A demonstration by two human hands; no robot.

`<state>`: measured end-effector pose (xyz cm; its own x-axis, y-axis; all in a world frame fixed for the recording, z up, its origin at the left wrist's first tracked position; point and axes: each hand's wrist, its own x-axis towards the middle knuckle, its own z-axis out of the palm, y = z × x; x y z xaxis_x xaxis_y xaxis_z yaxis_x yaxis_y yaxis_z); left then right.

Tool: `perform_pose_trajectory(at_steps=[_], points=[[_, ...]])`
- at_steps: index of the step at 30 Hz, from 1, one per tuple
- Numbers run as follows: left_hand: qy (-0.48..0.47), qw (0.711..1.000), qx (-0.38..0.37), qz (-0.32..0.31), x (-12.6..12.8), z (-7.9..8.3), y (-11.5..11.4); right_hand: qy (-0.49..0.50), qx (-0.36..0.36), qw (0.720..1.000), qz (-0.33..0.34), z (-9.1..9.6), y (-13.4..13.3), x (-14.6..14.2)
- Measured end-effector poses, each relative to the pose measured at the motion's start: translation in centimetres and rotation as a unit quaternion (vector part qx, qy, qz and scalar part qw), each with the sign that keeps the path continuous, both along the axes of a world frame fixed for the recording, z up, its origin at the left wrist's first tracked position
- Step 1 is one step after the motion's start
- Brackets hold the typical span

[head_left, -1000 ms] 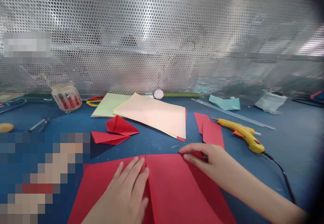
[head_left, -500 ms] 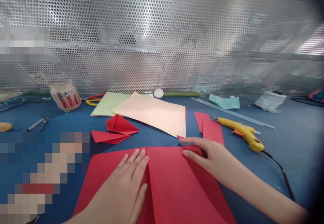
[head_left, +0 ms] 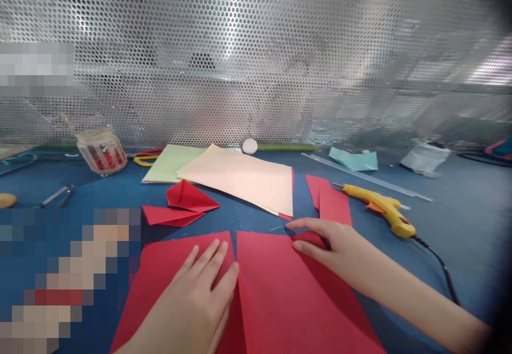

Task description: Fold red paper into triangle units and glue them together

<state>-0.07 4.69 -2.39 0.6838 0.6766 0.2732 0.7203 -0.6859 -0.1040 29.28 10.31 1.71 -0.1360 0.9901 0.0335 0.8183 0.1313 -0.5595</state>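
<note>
Large red paper (head_left: 280, 284) lies in front of me, with a left part (head_left: 160, 268) and a right part meeting along a line that opens into a narrow gap at the top. Flat on the left part rests my left hand (head_left: 196, 290), fingers stretched and its index finger beside the gap. At the top right edge, my right hand (head_left: 330, 242) holds the right part of the paper, thumb on its face and index finger reaching past the edge. The paper bends up slightly under that hand; its other fingers are mostly hidden.
Behind lie folded red pieces (head_left: 192, 198), cream sheets (head_left: 248, 175), green sheets (head_left: 170, 162) and a red strip (head_left: 336, 204). A yellow glue gun (head_left: 380, 204) with a black cord lies right, near clear sticks (head_left: 368, 176). A jar (head_left: 102, 151) stands left. A perforated metal panel (head_left: 256, 50) closes the back.
The right part of the red paper has shifted slightly right with my right hand, widening the gap at the top. My left index finger has moved a little toward the gap.
</note>
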Motion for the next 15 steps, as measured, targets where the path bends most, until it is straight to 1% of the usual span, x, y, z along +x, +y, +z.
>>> perform_pose_trajectory(at_steps=[3, 5, 7, 11, 13, 15], points=[[0.034, 0.999, -0.007, -0.009, 0.0, 1.5, -0.5, -0.007, -0.024, 1.0, -0.006, 0.7, 0.0, 0.1], [0.066, 0.997, -0.024, -0.016, -0.1, 2.1, -0.8, -0.008, -0.047, 0.999, -0.01, 1.0, 0.0, 0.3], [0.098, 0.995, -0.029, -0.008, -0.4, 1.8, -0.9, -0.004, -0.075, 0.997, -0.011, 1.1, -0.1, 0.5], [0.125, 0.992, -0.029, 0.012, -0.6, 0.6, -0.7, 0.003, -0.11, 0.994, -0.002, 1.0, -0.3, 0.8], [0.137, 0.99, -0.033, 0.0, -0.2, 0.9, -1.0, 0.001, -0.113, 0.994, 0.004, 1.0, -0.4, 0.9], [0.154, 0.988, -0.029, -0.008, 0.7, 2.1, -1.6, -0.002, -0.116, 0.993, 0.007, 1.1, -0.5, 0.9]])
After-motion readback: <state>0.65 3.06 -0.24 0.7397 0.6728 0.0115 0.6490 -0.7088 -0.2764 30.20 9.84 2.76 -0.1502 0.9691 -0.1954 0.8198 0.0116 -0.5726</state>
